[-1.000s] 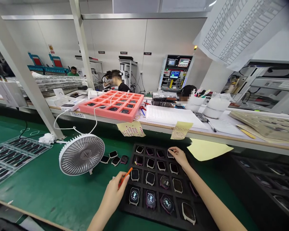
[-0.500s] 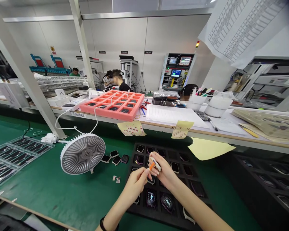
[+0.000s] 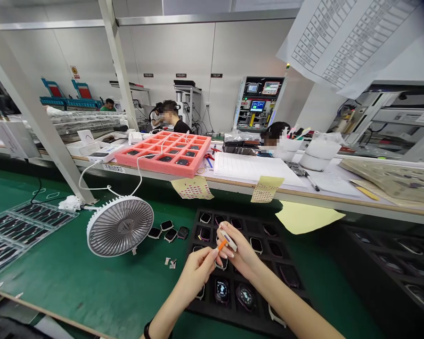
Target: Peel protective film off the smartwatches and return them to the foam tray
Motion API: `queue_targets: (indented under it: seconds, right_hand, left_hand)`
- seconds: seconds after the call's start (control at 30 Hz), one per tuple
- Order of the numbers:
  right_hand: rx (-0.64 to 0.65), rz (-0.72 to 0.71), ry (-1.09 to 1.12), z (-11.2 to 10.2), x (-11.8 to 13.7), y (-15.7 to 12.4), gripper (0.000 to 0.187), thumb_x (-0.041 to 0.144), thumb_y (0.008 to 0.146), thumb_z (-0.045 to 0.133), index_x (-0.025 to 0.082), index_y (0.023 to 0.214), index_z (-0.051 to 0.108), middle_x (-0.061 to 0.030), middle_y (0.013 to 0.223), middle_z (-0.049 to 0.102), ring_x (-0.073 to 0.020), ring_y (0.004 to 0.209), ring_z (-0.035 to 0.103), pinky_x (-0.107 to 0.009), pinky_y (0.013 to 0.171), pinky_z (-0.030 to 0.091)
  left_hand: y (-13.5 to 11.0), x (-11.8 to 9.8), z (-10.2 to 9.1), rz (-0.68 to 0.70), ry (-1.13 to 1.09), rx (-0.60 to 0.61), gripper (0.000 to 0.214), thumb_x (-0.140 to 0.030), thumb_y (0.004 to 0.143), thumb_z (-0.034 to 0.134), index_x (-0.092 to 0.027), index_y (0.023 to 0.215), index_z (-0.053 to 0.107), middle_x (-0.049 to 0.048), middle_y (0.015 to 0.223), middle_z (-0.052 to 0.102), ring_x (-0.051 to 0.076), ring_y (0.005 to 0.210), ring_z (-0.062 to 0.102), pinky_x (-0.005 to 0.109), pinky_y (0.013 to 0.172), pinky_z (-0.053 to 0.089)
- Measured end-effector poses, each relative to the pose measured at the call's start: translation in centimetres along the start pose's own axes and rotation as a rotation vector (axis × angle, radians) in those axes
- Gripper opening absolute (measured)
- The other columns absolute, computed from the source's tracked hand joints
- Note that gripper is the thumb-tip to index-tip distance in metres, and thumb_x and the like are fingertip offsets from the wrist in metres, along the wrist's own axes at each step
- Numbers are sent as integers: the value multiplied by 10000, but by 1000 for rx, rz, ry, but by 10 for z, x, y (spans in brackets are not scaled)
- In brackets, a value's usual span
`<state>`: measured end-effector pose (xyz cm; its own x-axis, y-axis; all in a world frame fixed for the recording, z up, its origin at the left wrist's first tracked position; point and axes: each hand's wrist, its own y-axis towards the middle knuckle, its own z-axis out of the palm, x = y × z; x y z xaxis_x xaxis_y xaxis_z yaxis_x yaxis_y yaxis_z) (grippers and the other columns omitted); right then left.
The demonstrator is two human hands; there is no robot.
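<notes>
Above a black foam tray point(image 3: 252, 226) of smartwatches, my right hand point(image 3: 242, 252) grips a light-coloured watch case point(image 3: 229, 239), tilted on its side. My left hand point(image 3: 199, 268) pinches a small orange stick-like tool point(image 3: 222, 245), whose tip meets the edge of the case; whether it presses in I cannot tell. Two watches with lit dials, one of them a lit watch point(image 3: 221, 290), lie in the tray below my hands. My fingers and forearms hide part of the tray. A black band circles my left wrist.
A white fan point(image 3: 122, 227) stands left on the green mat point(image 3: 102, 292). Several loose watches point(image 3: 169, 234) and small pieces point(image 3: 170, 262) lie beside the tray. On the shelf are a pink foam tray point(image 3: 155, 165) and papers point(image 3: 254, 168). Another black tray point(image 3: 367, 263) is at right. Co-workers sit behind.
The view has shifted very slightly. Both hands keep their hold, and the orange tool and watch case stay together almost unmoved.
</notes>
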<state>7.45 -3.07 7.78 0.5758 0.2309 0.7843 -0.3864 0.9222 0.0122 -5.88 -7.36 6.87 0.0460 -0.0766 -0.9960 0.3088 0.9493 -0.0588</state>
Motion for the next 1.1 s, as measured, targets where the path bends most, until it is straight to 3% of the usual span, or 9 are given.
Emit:
queue_targets:
  seconds: [0.27, 0.5, 0.67, 0.77, 0.9, 1.0, 1.1]
  right_hand:
    - [-42, -87, -278, -2, 0, -1, 298, 425, 798, 658, 187, 777, 479, 95, 482, 420, -29, 321, 330, -159, 341, 287]
    - [85, 212, 137, 0, -5, 0, 345, 413, 759, 700, 217, 852, 432, 123, 515, 415, 6, 304, 162, -147, 316, 98]
    - [8, 193, 166, -3, -11, -1, 381, 359, 724, 735, 213, 798, 391, 114, 519, 455, 6, 315, 160, -150, 324, 78]
    - [-78, 130, 55, -4, -13, -3, 376, 383, 710, 730, 214, 794, 404, 111, 503, 453, 0, 309, 168, -143, 309, 89]
    - [-162, 46, -199, -2, -23, -8, 337, 444, 746, 679, 213, 801, 440, 98, 520, 444, -19, 335, 259, -129, 303, 157]
    - [-161, -48, -371, -7, -31, -6, 337, 481, 763, 644, 215, 817, 445, 83, 601, 463, -22, 349, 305, -142, 304, 218]
    - [-271, -126, -630, -34, -24, 8, 347, 542, 786, 557, 222, 836, 433, 81, 609, 436, -39, 337, 312, -173, 301, 252]
  left_hand:
    - [-2, -2, -8, -1, 76, 22, 474, -581, 827, 469, -133, 704, 563, -82, 425, 308, 36, 358, 209, 181, 366, 161]
    - [-1, 1, -3, 56, 10, 19, 485, -596, 818, 480, -136, 679, 546, -78, 406, 327, 35, 355, 216, 179, 366, 158]
    - [1, 12, 1, 25, -21, -25, 513, -641, 788, 491, -142, 677, 540, -83, 391, 315, 37, 350, 207, 181, 366, 157]
    - [6, 18, 4, 53, -53, -118, 512, -649, 745, 542, -155, 620, 493, -76, 407, 332, 46, 375, 265, 176, 385, 234]
    - [13, 22, 11, 140, -67, -130, 432, -559, 743, 614, -146, 667, 513, -1, 627, 534, 101, 578, 502, 217, 580, 447]
    - [15, 26, 11, 103, -7, -132, 431, -557, 777, 569, -156, 648, 472, -39, 543, 435, 74, 497, 404, 179, 482, 363]
    - [12, 33, -5, 37, 56, -176, 456, -600, 774, 528, -182, 645, 399, -81, 487, 296, 56, 431, 252, 167, 417, 236]
